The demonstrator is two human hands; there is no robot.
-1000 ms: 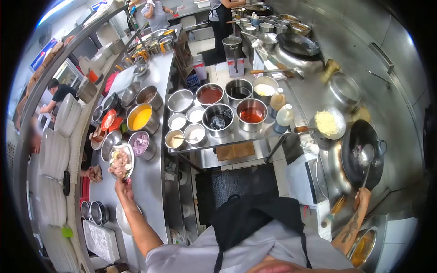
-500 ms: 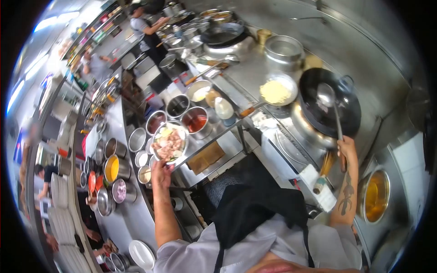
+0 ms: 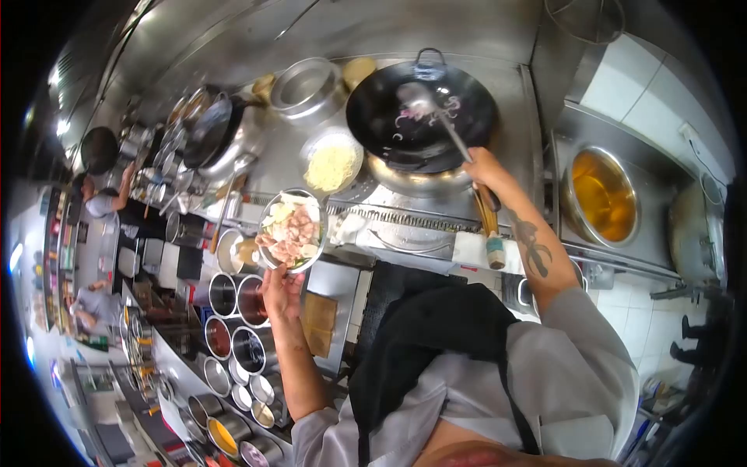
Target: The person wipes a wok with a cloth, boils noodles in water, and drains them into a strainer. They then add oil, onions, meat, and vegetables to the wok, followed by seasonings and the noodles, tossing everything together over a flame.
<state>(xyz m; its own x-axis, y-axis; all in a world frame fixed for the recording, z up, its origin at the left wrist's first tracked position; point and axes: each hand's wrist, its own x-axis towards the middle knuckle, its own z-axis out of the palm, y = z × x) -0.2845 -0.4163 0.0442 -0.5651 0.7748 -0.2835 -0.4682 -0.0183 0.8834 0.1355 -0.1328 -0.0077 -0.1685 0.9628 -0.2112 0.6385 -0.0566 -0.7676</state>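
- Your left hand (image 3: 282,294) carries the metal bowl (image 3: 323,233) from below, fingers curled closed under its near rim. The bowl hangs in the air to the left of the wok (image 3: 381,124).
- Your right hand (image 3: 481,167) is wrapped tight around the handle of the ladle (image 3: 443,128), whose cup lies inside the wok.
- The bowl is heaped with raw meat pieces (image 3: 292,233) and pale vegetables. Judge it top-heavy and wet, with loose contents that slide if it tips. The thin rim is stiff but slick, so support under the base is safest.
- The bowl hides your left thumb, and your right hand covers the ladle's grip.
- The pale strips in the wok may be onion; they are too small to tell.
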